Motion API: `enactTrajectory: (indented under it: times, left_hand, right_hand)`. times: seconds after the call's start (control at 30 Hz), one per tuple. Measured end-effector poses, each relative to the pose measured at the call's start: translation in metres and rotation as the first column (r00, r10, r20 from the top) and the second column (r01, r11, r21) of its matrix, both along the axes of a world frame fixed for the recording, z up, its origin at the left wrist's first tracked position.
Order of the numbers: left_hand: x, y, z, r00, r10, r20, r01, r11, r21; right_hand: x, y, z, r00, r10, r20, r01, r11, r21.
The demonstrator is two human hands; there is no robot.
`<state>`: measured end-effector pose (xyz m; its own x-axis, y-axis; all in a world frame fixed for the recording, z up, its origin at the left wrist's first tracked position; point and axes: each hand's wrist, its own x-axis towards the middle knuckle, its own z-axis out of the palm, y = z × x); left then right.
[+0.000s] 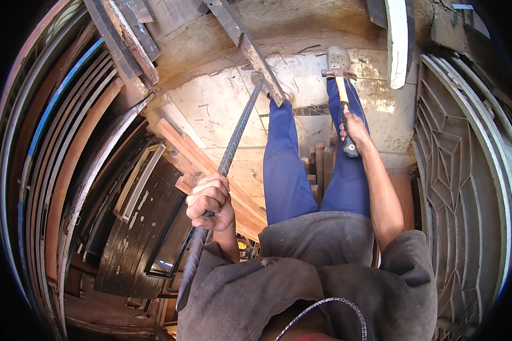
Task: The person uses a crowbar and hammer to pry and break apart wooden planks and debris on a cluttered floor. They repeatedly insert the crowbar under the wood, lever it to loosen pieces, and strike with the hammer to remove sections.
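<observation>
My left hand [210, 200] is closed around a long ribbed steel bar [236, 138]. The bar slants from a flattened, pointed end near my left shoulder to its far end by my left shoe. My right hand [355, 128] grips the black lower handle of a hammer [342, 94], whose shaft is yellow higher up. Its metal head lies over my right shin, just short of a grey clog [338, 57]. A worn wooden beam [250, 50] comes in from the far edge, and its near end is beside my left shin.
Long boards and frames [68, 142] stand stacked along the left, with a dark wooden panel [136, 227] beside them. Light timber strips [196, 159] lie left of my legs. A metal grille [452, 159] leans at right. Wood scraps [320, 165] sit between my legs on the tiled floor [216, 108].
</observation>
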<state>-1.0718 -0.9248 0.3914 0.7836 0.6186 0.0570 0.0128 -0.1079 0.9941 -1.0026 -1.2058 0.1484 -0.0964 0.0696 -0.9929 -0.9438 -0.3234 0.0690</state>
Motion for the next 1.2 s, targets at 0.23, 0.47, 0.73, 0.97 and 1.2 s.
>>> enactTrajectory:
  times: [0.23, 0.47, 0.73, 0.97, 1.2]
  left_hand:
    - [-0.001, 0.011, -0.002, 0.996, -0.075, -0.052, 0.076, 0.997, 0.023]
    - [-0.003, 0.018, -0.003, 0.996, -0.059, -0.070, 0.059, 0.998, 0.002]
    - [-0.004, 0.034, -0.003, 0.990, -0.125, -0.071, 0.127, 0.992, 0.024]
    - [-0.007, 0.030, -0.009, 0.993, -0.121, -0.011, 0.121, 0.993, -0.005]
    - [-0.018, 0.033, -0.004, 0.996, -0.060, -0.065, 0.063, 0.998, 0.031]
  right_hand:
    - [-0.016, -0.006, 0.000, 1.000, -0.006, -0.020, 0.005, 1.000, -0.009]
    - [-0.012, -0.007, 0.006, 0.999, -0.017, 0.027, 0.018, 0.999, -0.049]
    - [-0.001, -0.011, -0.005, 0.999, -0.022, 0.045, 0.024, 0.999, -0.041]
    - [-0.013, 0.050, -0.087, 0.944, -0.199, 0.262, 0.260, 0.939, -0.223]
    - [-0.105, 0.133, -0.007, 0.972, 0.127, -0.198, -0.073, 0.963, 0.259]
